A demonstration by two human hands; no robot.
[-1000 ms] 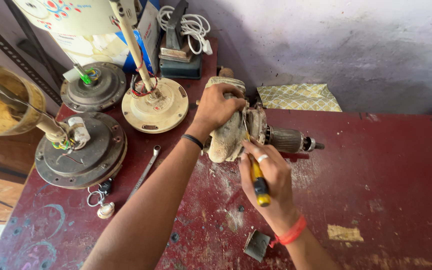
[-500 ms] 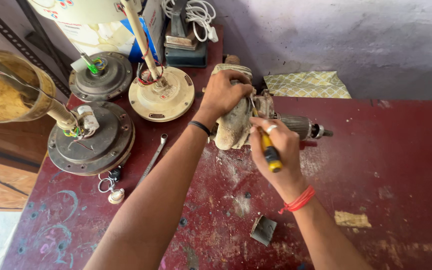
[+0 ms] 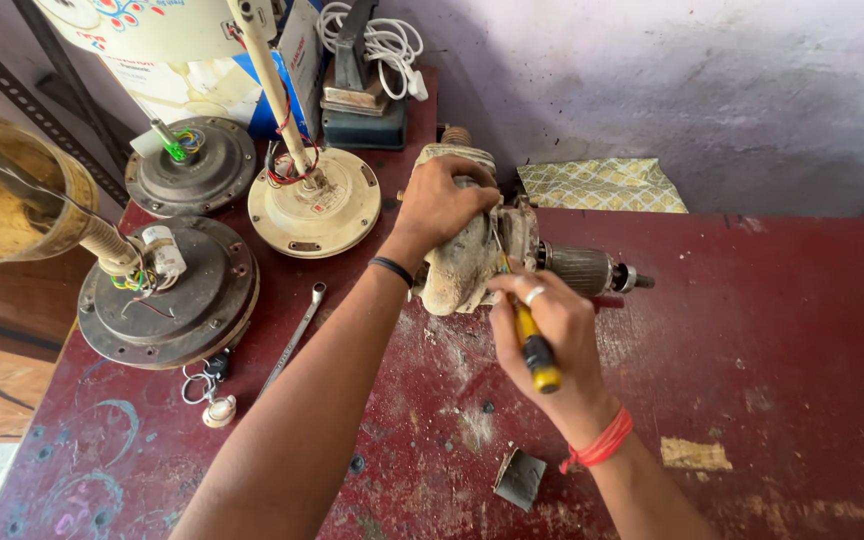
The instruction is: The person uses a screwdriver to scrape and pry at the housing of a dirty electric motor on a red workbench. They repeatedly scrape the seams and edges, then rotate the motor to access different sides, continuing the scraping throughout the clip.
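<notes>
My left hand (image 3: 444, 200) grips the top of a dirty cream motor housing (image 3: 457, 268) that rests on the red table (image 3: 772, 330). A metal armature and shaft (image 3: 587, 270) stick out of the housing to the right. My right hand (image 3: 552, 345) holds a yellow-and-black screwdriver (image 3: 532, 345), its tip hidden where it meets the housing near the armature. A black band is on my left wrist, a red thread on my right wrist.
Ceiling fan motors stand at the left: a dark one (image 3: 167, 295), a cream one (image 3: 314, 210) and another dark one (image 3: 192, 165). A spanner (image 3: 294, 335), keys (image 3: 207, 385), a small dark block (image 3: 520, 478), a patterned cloth (image 3: 602, 185) and a coiled white cable (image 3: 377, 40) lie around.
The view has shifted slightly. My right hand with the screwdriver has moved a little up towards the housing. My left hand keeps its grip.
</notes>
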